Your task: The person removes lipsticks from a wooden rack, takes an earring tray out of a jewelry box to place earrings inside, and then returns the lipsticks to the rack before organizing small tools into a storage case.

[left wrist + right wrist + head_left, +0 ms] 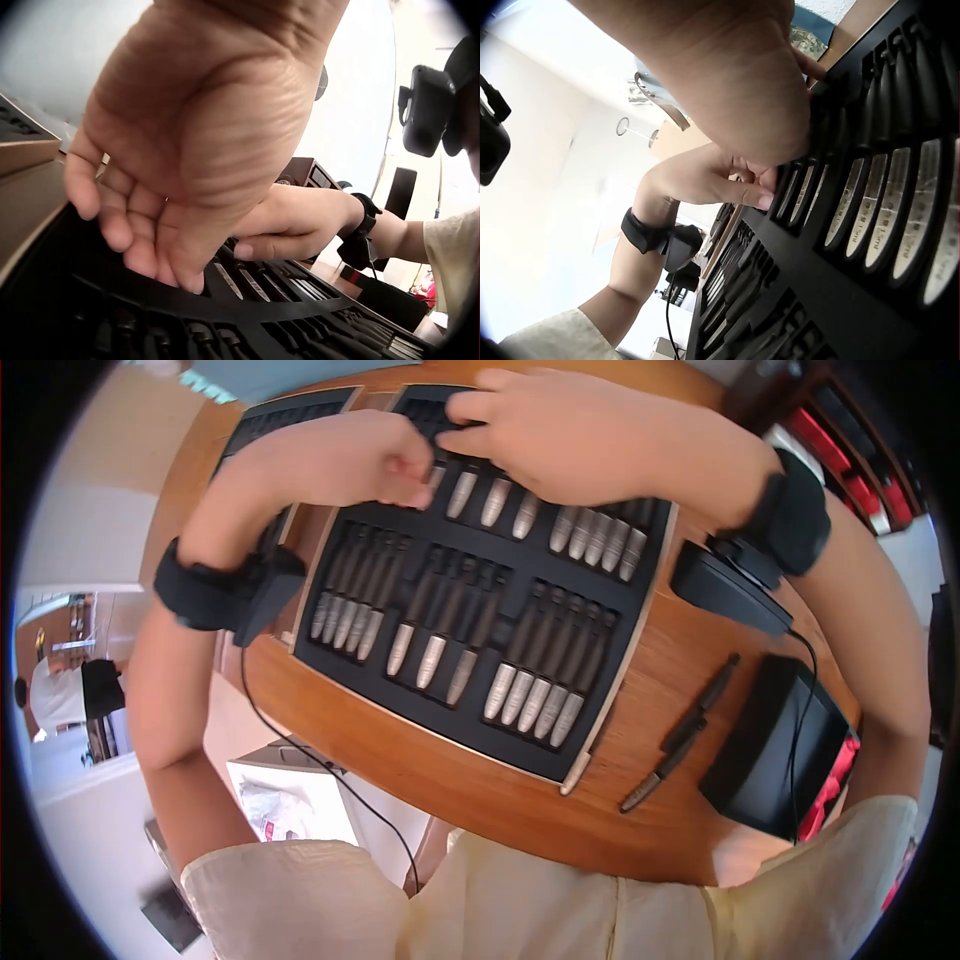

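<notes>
Head: knives (493, 505) in tray (440, 530) slots beneath hands | left hand (350, 457) fingers bent, grip hidden | right hand (565, 435) fingers apart | risk: crowded reach may knock neighbours askew

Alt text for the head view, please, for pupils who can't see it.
A person's left hand and right hand are over the far part of a black tray of silver-ended tools. To its right, loose tools and a black box lie on a wooden table.

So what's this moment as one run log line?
left hand: at tray, far row | right hand: far row too | tools: many slotted in tray, two loose on table
</notes>
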A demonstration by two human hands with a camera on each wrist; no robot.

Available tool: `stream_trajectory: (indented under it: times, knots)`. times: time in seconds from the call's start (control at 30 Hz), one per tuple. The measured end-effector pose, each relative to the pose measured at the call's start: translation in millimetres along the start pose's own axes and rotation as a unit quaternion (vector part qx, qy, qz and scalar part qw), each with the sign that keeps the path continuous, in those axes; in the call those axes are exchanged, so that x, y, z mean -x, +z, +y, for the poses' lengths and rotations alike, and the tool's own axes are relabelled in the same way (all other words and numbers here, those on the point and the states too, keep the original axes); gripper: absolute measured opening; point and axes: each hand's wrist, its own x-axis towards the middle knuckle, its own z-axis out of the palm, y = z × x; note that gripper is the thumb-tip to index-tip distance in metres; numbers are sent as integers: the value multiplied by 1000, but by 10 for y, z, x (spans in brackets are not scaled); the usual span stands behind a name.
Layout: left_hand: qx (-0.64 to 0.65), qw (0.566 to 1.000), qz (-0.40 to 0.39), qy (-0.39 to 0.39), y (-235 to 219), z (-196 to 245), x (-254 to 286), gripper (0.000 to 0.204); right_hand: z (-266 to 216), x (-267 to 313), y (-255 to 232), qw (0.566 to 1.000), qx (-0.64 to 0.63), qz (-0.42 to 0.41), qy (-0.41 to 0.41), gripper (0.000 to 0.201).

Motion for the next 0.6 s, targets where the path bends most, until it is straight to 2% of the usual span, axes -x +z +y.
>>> stream_trajectory:
  times: [0.03,0.1,0.13,0.17,0.23,0.27,0.3,0.37,0.4,0.47,0.5,0.57,0.6]
  knots:
    - [2,1000,19,-11,18,-8,2,28,-13,-8,-95,1000,-1,-9,11,36]
    - [11,1000,11,-11,18,-72,25,29,56,-54,-355,977,-106,-186,-8,27]
    - [16,1000,10,-22,-12,-49,22,30,-3,120,-496,984,-147,-97,-25,29]
    - [12,1000,10,-20,-24,7,37,30,-11,188,-611,985,-145,-95,-21,29]
    - [-74,985,153,-15,1,238,160,29,-29,256,-792,970,-182,-157,-44,26]
    - [-128,969,210,-8,36,417,195,27,-52,303,-771,978,-128,-151,-64,26]
    - [-143,950,268,74,128,541,226,21,-132,396,-754,978,-126,-151,-62,26]
    - [-114,930,294,186,280,925,278,15,-306,609,-755,995,-77,-69,16,28]
    - [-114,926,273,234,350,1119,328,16,-279,644,-776,983,-117,-138,39,18]
    - [-140,913,223,310,523,1366,397,26,-315,743,-821,982,-105,-152,37,14]
    - [-151,925,157,313,542,1493,467,32,-329,792,-834,981,-94,-164,35,11]
    - [-169,933,83,307,616,1632,525,40,-332,850,-817,982,-85,-168,29,9]
    - [-171,933,84,306,650,1660,546,40,-342,854,-822,983,-86,-161,30,8]
